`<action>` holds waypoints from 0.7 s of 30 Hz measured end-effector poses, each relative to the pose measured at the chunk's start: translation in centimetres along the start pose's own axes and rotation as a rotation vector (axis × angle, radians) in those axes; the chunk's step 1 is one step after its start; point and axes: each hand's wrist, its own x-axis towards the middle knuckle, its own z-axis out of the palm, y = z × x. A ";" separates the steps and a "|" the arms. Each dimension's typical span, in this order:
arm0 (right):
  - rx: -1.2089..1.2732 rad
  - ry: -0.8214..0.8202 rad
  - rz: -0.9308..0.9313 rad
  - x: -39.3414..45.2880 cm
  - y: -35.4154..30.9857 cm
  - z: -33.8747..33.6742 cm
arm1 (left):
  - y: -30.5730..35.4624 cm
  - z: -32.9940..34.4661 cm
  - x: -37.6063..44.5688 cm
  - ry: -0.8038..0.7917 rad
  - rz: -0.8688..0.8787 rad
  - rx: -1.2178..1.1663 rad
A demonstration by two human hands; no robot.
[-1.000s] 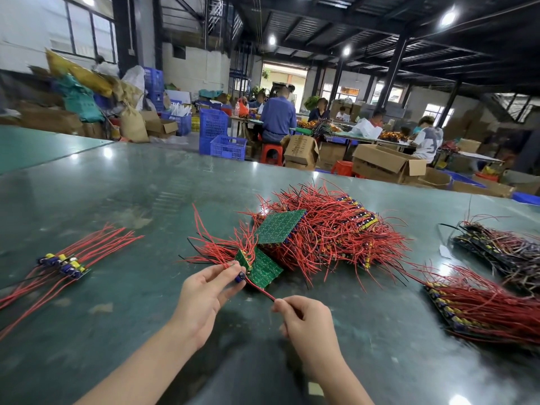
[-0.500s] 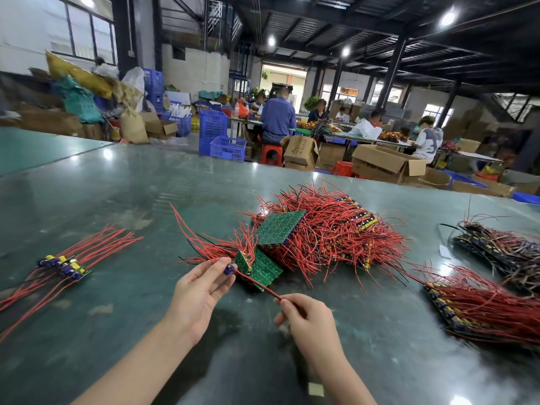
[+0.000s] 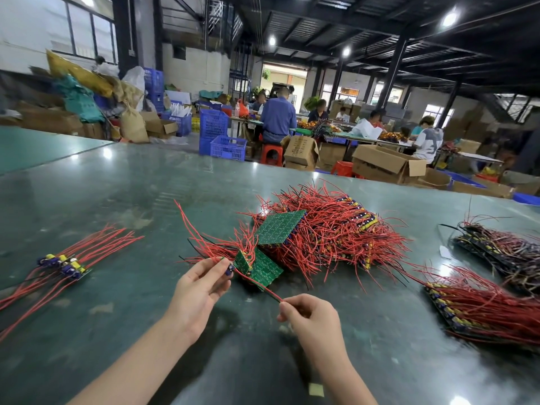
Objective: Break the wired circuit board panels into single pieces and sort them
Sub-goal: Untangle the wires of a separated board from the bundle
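My left hand (image 3: pixel 198 290) pinches a small single board piece (image 3: pixel 230 269) with a blue capacitor, just left of a green panel fragment (image 3: pixel 264 268) lying on the table. My right hand (image 3: pixel 311 318) grips the end of a red wire (image 3: pixel 263 289) that runs taut up to that piece. Behind them sits a big heap of red-wired panels (image 3: pixel 327 232) with one green panel (image 3: pixel 280 228) face up on top. Separated single pieces (image 3: pixel 65 266) with red wires lie in a row at the far left.
The dark green table (image 3: pixel 117 194) carries two more stacks of wired panels, one at the right front (image 3: pixel 479 311) and one further back right (image 3: pixel 502 249). Cardboard boxes, blue crates and seated workers fill the hall beyond the table's far edge.
My left hand has drawn the small piece leftward, away from the panel fragment. My right hand has shifted slightly right and toward me, keeping the wire stretched.
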 end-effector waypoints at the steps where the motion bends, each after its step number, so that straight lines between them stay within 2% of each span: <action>1: -0.021 -0.006 0.008 0.0 0.0 0.0 | 0.0 0.0 0.0 0.002 0.009 0.011; 8: -0.077 0.012 0.042 0.1 0.1 0.0 | -0.2 0.2 -0.3 -0.019 0.068 0.077; 12: -0.019 -0.008 0.031 0.1 -0.1 0.2 | 0.4 -0.1 0.1 0.017 0.038 0.020; 21: -0.115 0.035 0.017 0.0 0.2 0.5 | 0.5 -0.2 0.1 0.058 -0.011 -0.004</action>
